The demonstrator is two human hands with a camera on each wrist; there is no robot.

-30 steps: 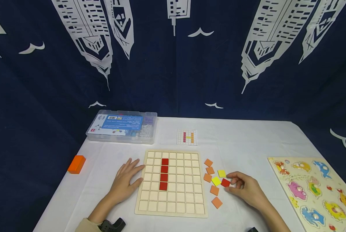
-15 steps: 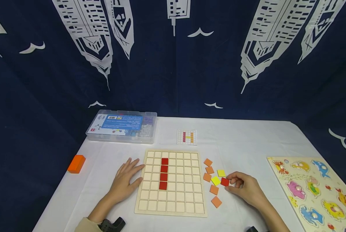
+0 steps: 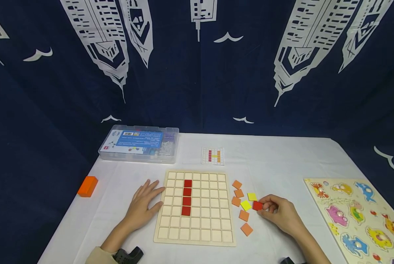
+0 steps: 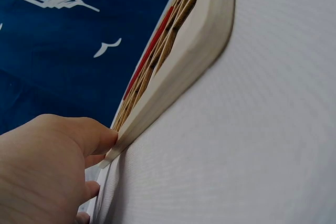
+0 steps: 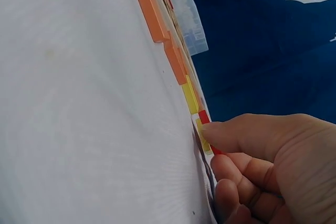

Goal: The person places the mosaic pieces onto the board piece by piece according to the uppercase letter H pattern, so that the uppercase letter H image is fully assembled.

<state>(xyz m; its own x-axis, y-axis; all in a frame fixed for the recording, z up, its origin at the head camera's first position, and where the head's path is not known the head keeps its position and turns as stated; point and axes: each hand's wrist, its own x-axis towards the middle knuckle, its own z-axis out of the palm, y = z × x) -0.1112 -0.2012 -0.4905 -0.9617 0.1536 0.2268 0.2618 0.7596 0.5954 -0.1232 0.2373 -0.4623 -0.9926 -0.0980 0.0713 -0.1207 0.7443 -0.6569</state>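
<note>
A wooden grid board (image 3: 211, 234) lies mid-table with a column of red tiles (image 3: 186, 201) in it. My left hand (image 3: 142, 207) rests at its left edge, fingers spread, thumb and a fingertip touching the rim. Right of the board, my right hand (image 3: 282, 214) pinches a loose red tile (image 3: 257, 205) between thumb and fingers; the right wrist view shows this red tile (image 5: 204, 116) at the fingertips. Beside it are yellow tiles (image 3: 245, 205) and several orange tiles (image 3: 244, 215). A small pattern card (image 3: 212, 156) lies behind the board.
At the back left stands a clear plastic box (image 3: 137, 143) with a blue label. An orange block (image 3: 87, 186) sits on the left table edge. On the right lies an animal puzzle board (image 3: 358, 216). A dark blue patterned cloth (image 3: 183, 91) hangs behind the table.
The red tile at my right fingertips has shifted slightly away from me and to the right, and the fingers have closed around it. My left hand has stayed in place.
</note>
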